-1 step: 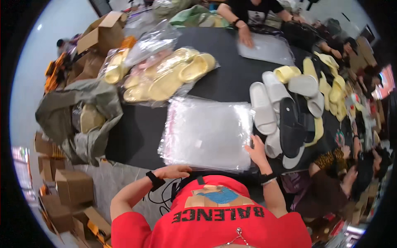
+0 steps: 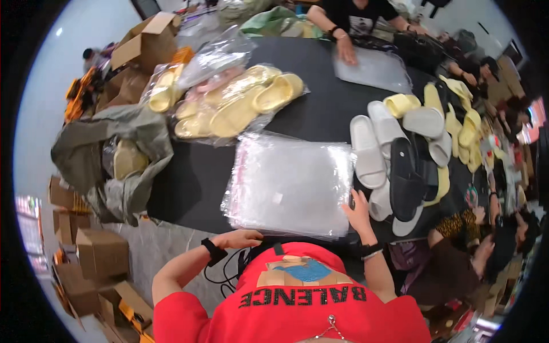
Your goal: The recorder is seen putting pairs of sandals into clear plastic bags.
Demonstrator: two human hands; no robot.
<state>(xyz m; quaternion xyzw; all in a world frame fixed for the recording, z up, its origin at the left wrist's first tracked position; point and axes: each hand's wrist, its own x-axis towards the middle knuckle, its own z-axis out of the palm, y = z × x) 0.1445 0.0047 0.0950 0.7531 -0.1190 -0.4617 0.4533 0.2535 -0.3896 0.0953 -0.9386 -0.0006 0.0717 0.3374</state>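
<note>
A thick stack of clear plastic bags (image 2: 289,186) lies on the black table (image 2: 189,177) right in front of me. My left hand (image 2: 240,238) sits curled at the stack's near edge, by the table's rim; whether it grips the bags is unclear. My right hand (image 2: 359,208) rests with fingers spread at the stack's near right corner, touching its edge. Just to the right lie white slippers (image 2: 369,151) and a black slipper (image 2: 405,177) in a pile.
Bagged yellow slippers (image 2: 240,106) lie at the table's far left. More loose yellow and grey slippers (image 2: 452,123) are on the right. Another person's hand (image 2: 346,51) presses a clear bag (image 2: 374,68) at the far side. Cardboard boxes (image 2: 100,251) and a grey-green sack (image 2: 114,154) stand to the left.
</note>
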